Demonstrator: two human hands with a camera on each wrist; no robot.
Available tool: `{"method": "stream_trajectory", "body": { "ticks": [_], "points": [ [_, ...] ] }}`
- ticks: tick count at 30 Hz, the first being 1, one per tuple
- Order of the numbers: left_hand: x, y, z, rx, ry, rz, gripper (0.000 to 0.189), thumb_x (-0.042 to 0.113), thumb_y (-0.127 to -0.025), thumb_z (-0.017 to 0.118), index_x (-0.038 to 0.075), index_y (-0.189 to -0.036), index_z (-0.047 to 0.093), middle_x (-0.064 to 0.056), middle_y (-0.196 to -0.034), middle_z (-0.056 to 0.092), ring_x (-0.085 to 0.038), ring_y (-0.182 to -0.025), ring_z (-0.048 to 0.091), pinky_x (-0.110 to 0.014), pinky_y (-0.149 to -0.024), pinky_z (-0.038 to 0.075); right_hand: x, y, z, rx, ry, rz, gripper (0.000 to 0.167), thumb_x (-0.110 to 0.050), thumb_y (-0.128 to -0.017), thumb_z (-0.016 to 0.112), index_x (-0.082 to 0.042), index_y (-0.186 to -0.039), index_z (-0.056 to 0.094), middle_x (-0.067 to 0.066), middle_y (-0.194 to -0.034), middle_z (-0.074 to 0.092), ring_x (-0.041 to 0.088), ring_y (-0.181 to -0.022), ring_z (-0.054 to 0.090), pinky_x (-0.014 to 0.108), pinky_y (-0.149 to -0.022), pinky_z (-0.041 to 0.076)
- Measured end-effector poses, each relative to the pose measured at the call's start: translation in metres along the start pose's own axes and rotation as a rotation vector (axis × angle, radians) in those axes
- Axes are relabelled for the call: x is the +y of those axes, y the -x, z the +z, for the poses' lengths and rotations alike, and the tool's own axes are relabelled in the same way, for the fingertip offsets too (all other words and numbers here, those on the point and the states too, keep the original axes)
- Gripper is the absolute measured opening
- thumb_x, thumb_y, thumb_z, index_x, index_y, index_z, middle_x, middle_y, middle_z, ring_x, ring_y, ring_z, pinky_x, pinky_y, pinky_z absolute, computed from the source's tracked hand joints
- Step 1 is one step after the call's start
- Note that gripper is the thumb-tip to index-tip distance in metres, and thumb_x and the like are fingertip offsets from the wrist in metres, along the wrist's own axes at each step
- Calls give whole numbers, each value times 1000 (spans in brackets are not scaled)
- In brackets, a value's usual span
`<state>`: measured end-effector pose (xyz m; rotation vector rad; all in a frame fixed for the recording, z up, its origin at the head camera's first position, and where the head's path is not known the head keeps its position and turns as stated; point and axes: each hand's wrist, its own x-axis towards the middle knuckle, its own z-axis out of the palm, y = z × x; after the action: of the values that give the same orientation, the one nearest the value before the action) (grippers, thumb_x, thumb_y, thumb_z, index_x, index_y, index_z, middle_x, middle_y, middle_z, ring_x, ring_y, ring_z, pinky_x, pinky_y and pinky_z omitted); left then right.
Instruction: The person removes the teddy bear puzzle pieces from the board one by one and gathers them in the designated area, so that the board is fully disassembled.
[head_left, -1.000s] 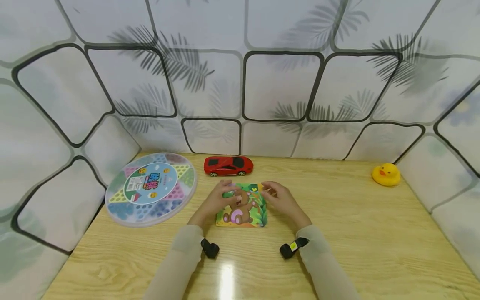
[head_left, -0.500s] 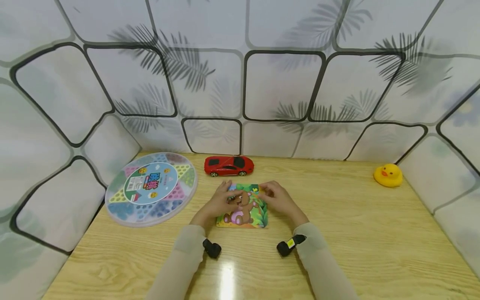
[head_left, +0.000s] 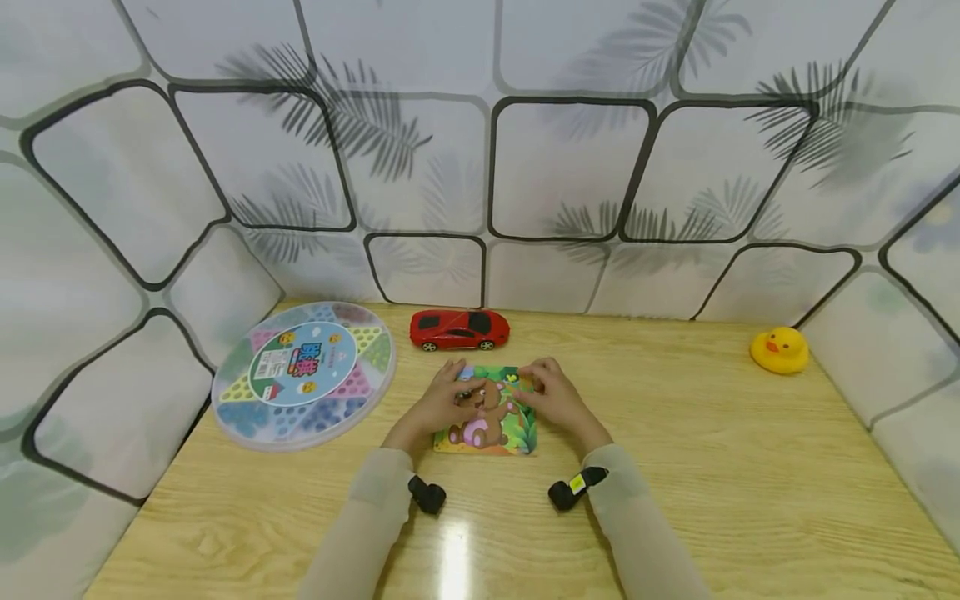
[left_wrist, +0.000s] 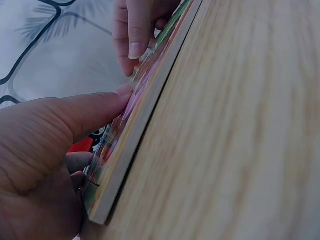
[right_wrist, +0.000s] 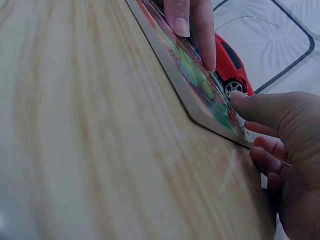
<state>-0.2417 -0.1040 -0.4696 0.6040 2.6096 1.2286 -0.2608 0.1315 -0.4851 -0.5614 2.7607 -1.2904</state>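
Observation:
A thin square picture puzzle (head_left: 480, 435) with a brown bear on a green ground lies flat on the wooden table. My left hand (head_left: 437, 406) holds its left side, the thumb laid over the bear and the other fingers along the edge. In the left wrist view the left thumb (left_wrist: 102, 107) touches the glossy face near the thick pale edge. At the upper right corner, my right hand (head_left: 561, 402) grips with thumb and fingers; the right wrist view shows that thumb (right_wrist: 257, 107) over the corner and fingers beside the edge. Undersides of the fingers are hidden.
A red toy car (head_left: 459, 330) stands just behind the puzzle. To the left lies a round Chinese checkers set (head_left: 356, 387) under a clear lid. A yellow rubber duck (head_left: 780, 350) sits far right. A patterned cloth wall (head_left: 555, 275) borders the table (head_left: 712, 467).
My right hand has moved slightly left and closed in on the puzzle's upper right corner. The left hand has shifted a little right over it. The puzzle stays about where it was.

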Motion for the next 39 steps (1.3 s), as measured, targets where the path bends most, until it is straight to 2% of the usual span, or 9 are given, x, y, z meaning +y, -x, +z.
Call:
{"method": "stream_trajectory", "body": {
  "ticks": [9,15,25,33,39],
  "points": [
    [0,-3,0,-18,-24,-11,53,16,-84,72,5,-133,55,-24,-154,14,-42,-142,-1,-60,-111,10,-5,-1,2,24,87,45,44,-22,-87,70,0,-123,58,13,-116,46,22,-87,46,36,-75,40],
    [2,-2,-2,-20,-9,-3,53,16,-84,72,3,-132,55,-24,-154,13,-42,-142,-1,-61,-110,10,-8,-3,2,22,68,70,46,-19,-86,71,1,-124,56,13,-115,45,24,-90,46,40,-81,41],
    [2,-1,-1,-14,14,-21,54,15,-84,73,3,-133,54,-23,-154,14,-40,-143,-2,-61,-110,9,-9,-4,-1,9,28,114,42,-18,-85,72,1,-120,59,10,-104,41,22,-88,44,34,-76,39],
    [0,-3,1,-29,15,-29,54,17,-84,73,5,-133,54,-21,-155,12,-38,-143,-3,-60,-111,8,-15,-5,-10,-70,62,111,37,-17,-84,72,-1,-114,58,9,-92,40,21,-79,42,32,-70,37],
    [-2,-4,2,-17,15,-40,53,16,-83,74,5,-132,56,-20,-155,14,-38,-143,-2,-60,-111,8,-15,-9,-11,-137,80,106,37,-16,-86,70,0,-114,54,12,-99,45,24,-91,46,38,-81,42]
  ]
}}
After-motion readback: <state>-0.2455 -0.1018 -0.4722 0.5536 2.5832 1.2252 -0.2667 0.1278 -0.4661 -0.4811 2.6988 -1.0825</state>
